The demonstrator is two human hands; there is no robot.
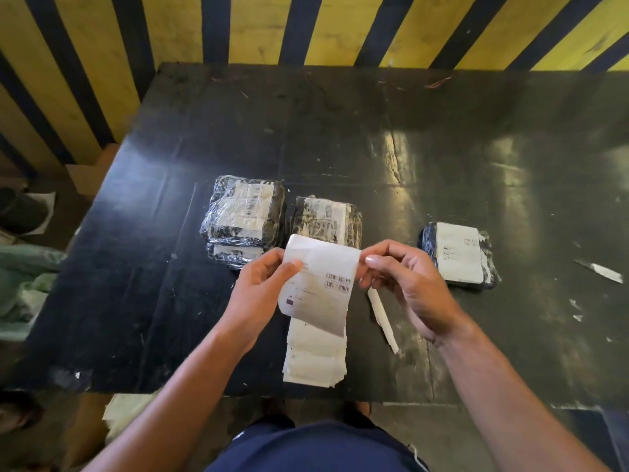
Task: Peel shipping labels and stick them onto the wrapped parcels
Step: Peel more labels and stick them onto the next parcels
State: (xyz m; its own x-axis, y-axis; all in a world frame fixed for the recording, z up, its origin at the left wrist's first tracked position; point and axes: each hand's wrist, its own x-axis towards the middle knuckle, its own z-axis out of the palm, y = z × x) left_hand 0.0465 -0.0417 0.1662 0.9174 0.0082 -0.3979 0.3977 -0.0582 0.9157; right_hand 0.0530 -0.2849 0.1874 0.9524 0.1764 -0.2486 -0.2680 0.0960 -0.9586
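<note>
Nearest the camera, the person's dark blue garment (316, 447) fills the lower edge, with both bare forearms reaching forward over the black table (143, 233).

On the near part of the table lies a stack of shipping labels (315, 356), fanned slightly, its far end hidden under the sheet held above it. Just right of the stack lies a narrow white paper strip (383, 320), angled along the table.

Above the stack, both hands hold one shipping label (320, 277) by its upper corners. The left hand (258, 287) grips the left edge, thumb on the printed face and fingers curled behind. The right hand (405, 284) pinches the upper right corner between thumb and fingertips. The label hangs curved, barcodes facing the camera. Whether its backing is separating at the pinched corner cannot be told.

Beyond the hands, three groups of film-wrapped dark parcels rest on the table. The left parcel stack (243, 216) holds two parcels, one on the other, the upper one bearing a barcode label. Just beside it to the right lies the middle parcel (326, 218), its near edge covered by the held label. Well apart to the right lies the right parcel (459, 252), with a white label over most of its top.

Small white paper scraps (600, 270) lie at the right side of the table.

Farthest back stands a wall of yellow and dark blue stripes (258, 25).
</note>
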